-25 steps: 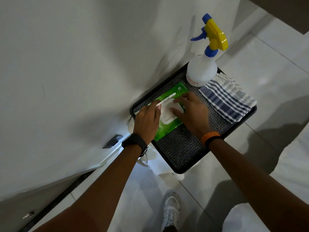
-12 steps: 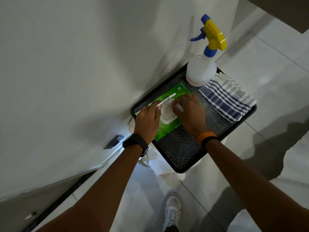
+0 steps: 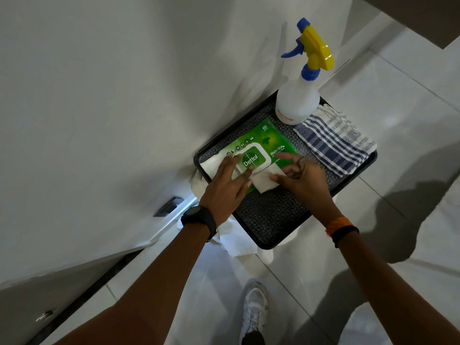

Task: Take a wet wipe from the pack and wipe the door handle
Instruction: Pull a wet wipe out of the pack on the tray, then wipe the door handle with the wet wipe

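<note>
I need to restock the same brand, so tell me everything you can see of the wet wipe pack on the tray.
The wet wipe pack is a flat, soft green plastic pouch lying face up on the black tray, near the spray bottle and the checked cloth. It reads "Dettol", "Multi-Use" and "40". A white-rimmed flap lid with a green label sits shut on its face. The left hand presses on the lid end, while the right hand pinches a white wipe lying over the pack's near edge.

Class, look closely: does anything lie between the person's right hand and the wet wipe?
No. The right hand already pinches the wet wipe over the green pack, whose lid is closed. The left hand rests on the pack.
</note>
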A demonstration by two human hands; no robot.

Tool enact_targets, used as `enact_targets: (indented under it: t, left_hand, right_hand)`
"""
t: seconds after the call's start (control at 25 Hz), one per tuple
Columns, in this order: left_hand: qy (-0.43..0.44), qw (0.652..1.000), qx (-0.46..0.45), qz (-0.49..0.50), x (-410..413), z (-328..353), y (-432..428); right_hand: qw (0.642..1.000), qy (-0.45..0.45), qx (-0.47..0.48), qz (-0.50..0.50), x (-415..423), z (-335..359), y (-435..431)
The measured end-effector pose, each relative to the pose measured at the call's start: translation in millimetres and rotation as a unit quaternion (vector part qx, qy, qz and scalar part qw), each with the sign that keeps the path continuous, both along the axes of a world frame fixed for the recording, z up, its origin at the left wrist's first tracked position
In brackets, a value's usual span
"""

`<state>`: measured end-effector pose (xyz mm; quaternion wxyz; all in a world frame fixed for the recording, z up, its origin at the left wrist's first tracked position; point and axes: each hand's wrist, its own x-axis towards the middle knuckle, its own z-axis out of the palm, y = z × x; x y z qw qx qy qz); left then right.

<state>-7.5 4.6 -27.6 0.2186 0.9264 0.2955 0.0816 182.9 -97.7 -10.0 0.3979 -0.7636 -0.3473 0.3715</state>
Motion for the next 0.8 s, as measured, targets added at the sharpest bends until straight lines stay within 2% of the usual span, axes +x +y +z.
enact_targets:
  t: [0.12,0.2,0.28,0.36,0.48,0.6,0.8]
  left_hand:
    - [-0.015,1.0,-0.019,0.018,2,3,-3]
    - [-0.073,0.992,-0.067,0.084,-1,10,-9]
    - [-0.16,0.959,-0.144,0.186,-13,28,-18]
    - [-0.211,0.927,-0.201,0.238,-31,53,-25]
    - [-0.25,0.9,-0.211,0.289,-77,91,-34]
    - [-0.295,0.868,-0.205,0.343,-135,134,-44]
    - [-0.359,0.833,-0.154,0.391,-260,224,-68]
  right_hand:
    - [0.999,0.028,0.017,-0.023,-13,-1,1]
    - [0.996,0.07,0.045,-0.044,-24,4,3]
    - [0.991,0.103,0.066,-0.053,-40,15,7]
    - [0.986,0.14,0.081,-0.052,-60,32,11]
    - [0.979,0.178,0.09,-0.042,-107,70,20]
    - [0.978,0.177,0.107,-0.021,-167,113,28]
    - [0.963,0.215,0.158,0.045,-293,209,26]
